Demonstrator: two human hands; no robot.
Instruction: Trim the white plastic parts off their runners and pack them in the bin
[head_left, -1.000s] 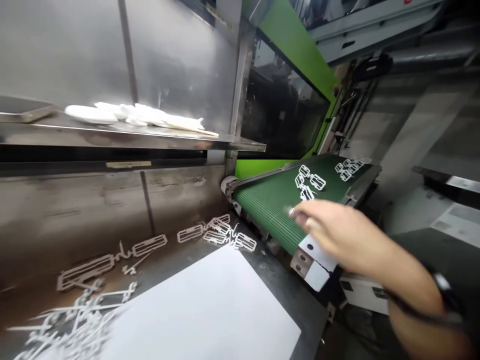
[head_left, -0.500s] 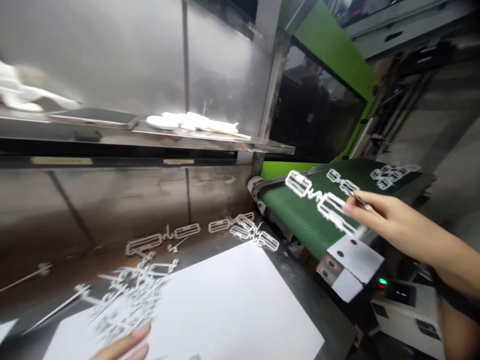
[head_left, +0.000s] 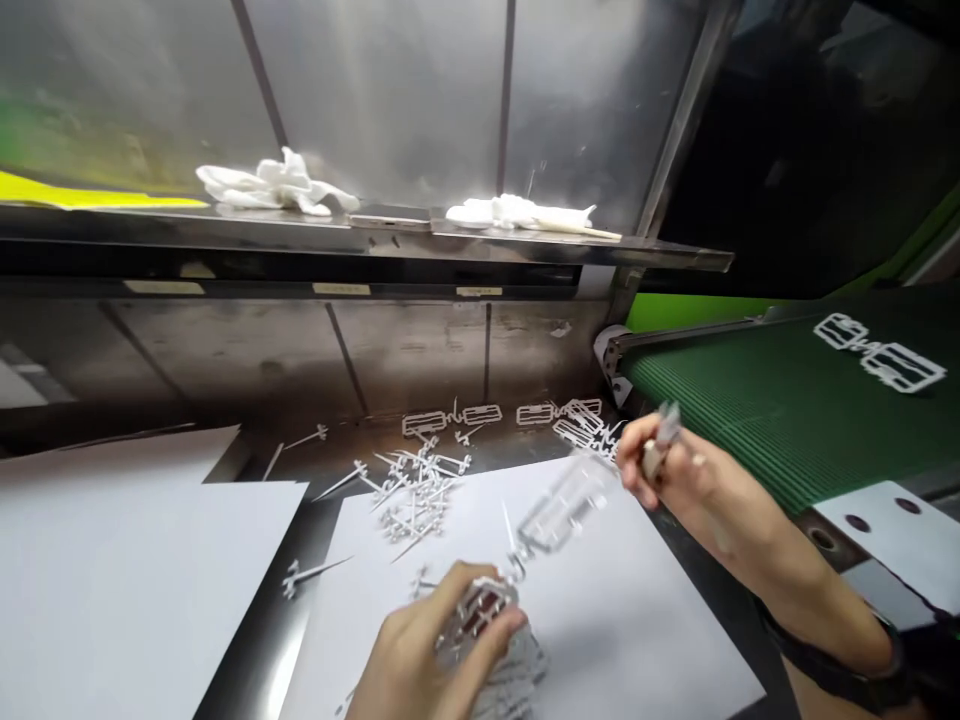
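My left hand (head_left: pixel 450 640) is closed on a white plastic moulding (head_left: pixel 566 505): two rectangular frames joined by a thin runner. One frame lies between thumb and fingers; the other sticks out up and right, blurred. Below the hand, more white mouldings (head_left: pixel 510 690) lie on a white sheet (head_left: pixel 615 610), partly hidden. Just right of the held moulding, my right hand (head_left: pixel 667 460) is curled around a small metallic tool (head_left: pixel 664 425), too smeared to name exactly. A heap of thin white sprue pieces (head_left: pixel 416 495) lies at the sheet's far left corner.
Several frame mouldings (head_left: pixel 577 425) lie along the back wall. To the right a green conveyor belt (head_left: pixel 720 390) carries another moulding (head_left: pixel 877 350). A metal shelf (head_left: pixel 420 240) overhangs the bench, with white gloves (head_left: pixel 277 185) and a phone (head_left: pixel 390 218). White sheets (head_left: pixel 112 580) lie at left.
The view has swung left. My right hand has come back from the belt, and the moulding it held there appears to be in my left hand, over the sheet.
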